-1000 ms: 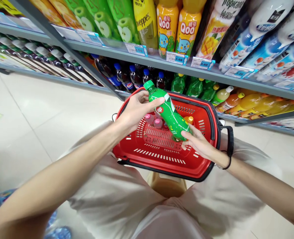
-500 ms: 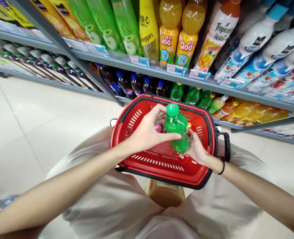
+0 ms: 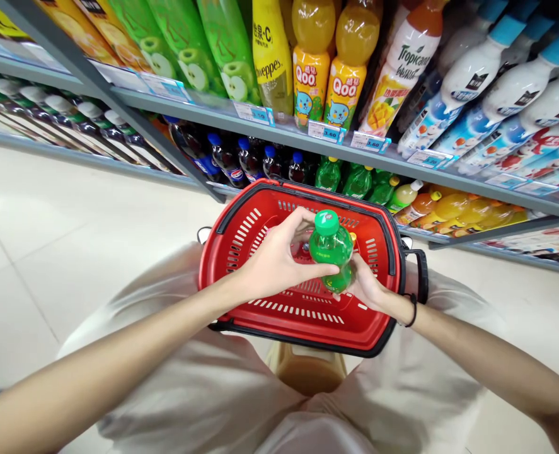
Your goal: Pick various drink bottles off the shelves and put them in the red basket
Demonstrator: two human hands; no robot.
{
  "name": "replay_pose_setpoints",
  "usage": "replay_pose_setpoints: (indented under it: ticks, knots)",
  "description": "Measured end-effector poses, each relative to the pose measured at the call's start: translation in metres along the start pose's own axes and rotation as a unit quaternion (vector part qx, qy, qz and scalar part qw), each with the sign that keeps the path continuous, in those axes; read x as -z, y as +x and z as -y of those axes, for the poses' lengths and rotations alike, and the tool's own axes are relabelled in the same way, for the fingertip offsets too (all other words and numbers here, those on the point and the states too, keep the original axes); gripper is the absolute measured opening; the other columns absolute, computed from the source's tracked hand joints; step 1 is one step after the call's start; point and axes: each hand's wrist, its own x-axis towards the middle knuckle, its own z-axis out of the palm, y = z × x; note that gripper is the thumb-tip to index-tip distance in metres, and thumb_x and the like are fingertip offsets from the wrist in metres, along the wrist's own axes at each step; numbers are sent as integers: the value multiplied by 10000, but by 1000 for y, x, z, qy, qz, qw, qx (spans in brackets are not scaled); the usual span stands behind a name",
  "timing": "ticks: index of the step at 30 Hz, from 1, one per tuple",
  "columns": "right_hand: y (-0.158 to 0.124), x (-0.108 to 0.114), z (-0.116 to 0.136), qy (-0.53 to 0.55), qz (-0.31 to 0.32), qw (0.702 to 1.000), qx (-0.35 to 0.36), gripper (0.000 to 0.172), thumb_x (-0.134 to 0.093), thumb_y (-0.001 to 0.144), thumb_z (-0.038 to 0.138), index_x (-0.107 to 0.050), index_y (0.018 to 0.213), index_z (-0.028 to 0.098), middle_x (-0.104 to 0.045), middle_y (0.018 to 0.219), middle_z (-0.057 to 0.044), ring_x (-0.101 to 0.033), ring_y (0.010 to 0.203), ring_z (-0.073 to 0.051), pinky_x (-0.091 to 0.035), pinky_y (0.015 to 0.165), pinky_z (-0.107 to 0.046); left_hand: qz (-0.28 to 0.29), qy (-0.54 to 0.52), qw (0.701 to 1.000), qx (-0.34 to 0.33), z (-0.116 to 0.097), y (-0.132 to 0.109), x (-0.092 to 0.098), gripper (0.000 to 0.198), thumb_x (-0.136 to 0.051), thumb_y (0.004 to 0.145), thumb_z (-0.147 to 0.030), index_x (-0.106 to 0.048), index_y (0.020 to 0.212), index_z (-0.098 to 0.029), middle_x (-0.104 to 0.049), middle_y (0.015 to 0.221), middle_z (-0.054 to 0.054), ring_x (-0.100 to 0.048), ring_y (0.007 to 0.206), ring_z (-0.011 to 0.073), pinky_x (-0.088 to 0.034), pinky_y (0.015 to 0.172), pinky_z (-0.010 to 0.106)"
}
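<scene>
A small green soda bottle (image 3: 330,247) with a green cap is held nearly upright over the red shopping basket (image 3: 241,296). My left hand (image 3: 283,255) grips it from the left, with the thumb across its front and the fingers curled behind. From the right and below, my right hand (image 3: 363,282) holds the bottle's lower part; some of its fingers are hidden behind the bottle. The basket rests at my knees, its black handle (image 3: 421,275) folded to the right side. Small items inside the basket are mostly hidden by my hands.
A grey shelf (image 3: 298,135) runs across in front, with Qoo juice bottles (image 3: 307,82), a Tropicana bottle (image 3: 402,69) and several white bottles (image 3: 472,75). On the lower shelf stand cola bottles (image 3: 251,162) and green bottles (image 3: 329,173). Pale floor tiles (image 3: 33,252) lie to the left.
The green bottle has tipped more toward me, so its cap top shows more and its body looks shorter. Both hands still hold it. The whole view has shifted slightly.
</scene>
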Motion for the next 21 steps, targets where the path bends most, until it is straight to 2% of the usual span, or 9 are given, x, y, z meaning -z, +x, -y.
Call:
replay_pose_setpoints:
  ticks: [6, 9, 12, 15, 18, 21]
  knots:
    - [-10, -9, 13, -4, 63, 997, -54, 722, -527, 887, 872, -679, 1092, 196, -694, 813, -78, -626, 610, -207, -492, 498, -302, -64, 21, 997, 32, 10, 23, 24, 592, -972, 694, -377, -657, 1169, -217, -743, 1232, 80, -723, 1135, 284, -588, 1029, 419]
    - [-13, -10, 18, -25, 95, 994, -46, 755, -515, 881, 889, -698, 955, 161, -695, 778, -97, -611, 575, -190, -476, 502, -287, -100, 27, 992, 77, 16, 35, 37, 512, -925, 739, -498, -721, 1079, -175, -778, 1142, 92, -730, 1057, 282, -584, 985, 428]
    - [-14, -8, 21, -22, 114, 993, -29, 722, -551, 891, 840, -701, 937, 135, -711, 815, -123, -599, 580, -174, -476, 510, -277, -137, 8, 982, 131, 20, 39, 44, 517, -894, 763, -572, -746, 1036, -159, -786, 1101, 101, -730, 964, 257, -584, 917, 410]
    - [-14, -8, 23, -18, 89, 996, -3, 637, -594, 921, 767, -693, 985, 140, -713, 845, -121, -636, 626, -189, -515, 526, -286, -147, -37, 978, 142, 21, 41, 45, 511, -898, 769, -555, -751, 1056, -157, -780, 1119, 104, -724, 953, 231, -577, 907, 376]
    - [-15, -11, 22, -31, 17, 998, 56, 535, -719, 910, 683, -668, 1058, 172, -709, 895, -95, -704, 705, -214, -585, 552, -307, -132, -101, 977, 131, 21, 44, 44, 454, -897, 780, -473, -737, 1061, -155, -768, 1125, 90, -710, 978, 208, -574, 908, 340]
    - [-14, -11, 21, -37, -31, 994, 97, 542, -829, 862, 611, -647, 1169, 203, -705, 985, -72, -740, 752, -215, -645, 588, -332, -133, -172, 968, 123, 19, 48, 44, 327, -822, 822, -434, -709, 966, -163, -746, 1051, 62, -680, 938, 182, -573, 895, 313]
